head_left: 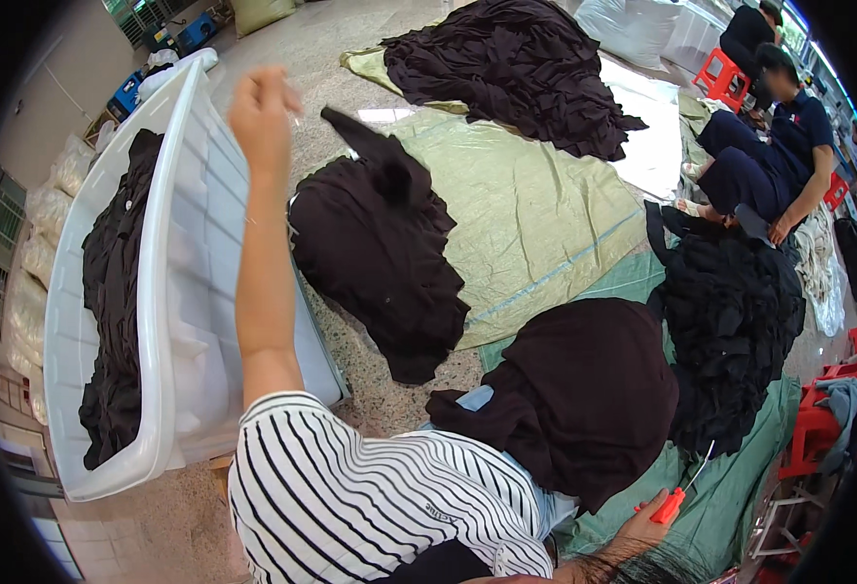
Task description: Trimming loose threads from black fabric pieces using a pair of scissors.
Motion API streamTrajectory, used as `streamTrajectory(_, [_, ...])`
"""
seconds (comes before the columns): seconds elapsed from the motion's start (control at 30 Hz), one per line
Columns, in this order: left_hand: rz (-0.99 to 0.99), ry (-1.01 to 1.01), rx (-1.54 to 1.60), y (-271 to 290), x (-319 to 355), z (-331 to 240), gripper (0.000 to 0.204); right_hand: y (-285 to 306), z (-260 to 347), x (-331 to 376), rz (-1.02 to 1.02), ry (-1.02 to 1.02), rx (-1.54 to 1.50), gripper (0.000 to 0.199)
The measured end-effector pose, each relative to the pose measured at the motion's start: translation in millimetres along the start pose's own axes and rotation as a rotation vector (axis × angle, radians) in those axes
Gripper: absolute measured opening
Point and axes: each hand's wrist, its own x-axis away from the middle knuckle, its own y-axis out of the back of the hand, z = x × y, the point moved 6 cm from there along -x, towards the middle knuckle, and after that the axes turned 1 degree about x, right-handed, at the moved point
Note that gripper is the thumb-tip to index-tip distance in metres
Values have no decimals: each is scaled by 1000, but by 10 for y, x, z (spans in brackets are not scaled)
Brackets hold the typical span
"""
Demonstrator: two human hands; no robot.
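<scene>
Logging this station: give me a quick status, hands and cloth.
Left hand raised, fingers pinched, nothing visible in it. Right hand grips red thread snips. Dark cloth on lap. White tub alongside.

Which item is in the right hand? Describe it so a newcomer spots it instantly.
Start at the dark garment draped over the person's lap, then drop to the frame's lower right edge, where the right hand rests on the green tarp. It grips small red-handled thread snips, the only bright red thing against the tarp there.
</scene>
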Motion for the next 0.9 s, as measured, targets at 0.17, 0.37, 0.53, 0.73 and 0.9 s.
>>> streamTrajectory(0.17, [222, 418, -38, -217, 1319, 912, 16, -53, -90, -97, -6, 21, -15, 53])
streamTrajectory(0.37, [664, 724, -136, -553, 3082, 1363, 13, -74, 54, 5, -4, 29, -28, 50])
streamTrajectory(0.53, [908, 870, -36, -771, 4027, 1213, 13, -128, -92, -67, 55, -56, -24, 46])
streamTrajectory(0.73, [1104, 584, 4, -1326, 4096, 319, 13, -98, 114, 124, 24, 110, -47, 31])
streamTrajectory(0.9, [1123, 194, 67, -1550, 4207, -315, 24, -55, -60, 227, -11, 167, 156, 31])
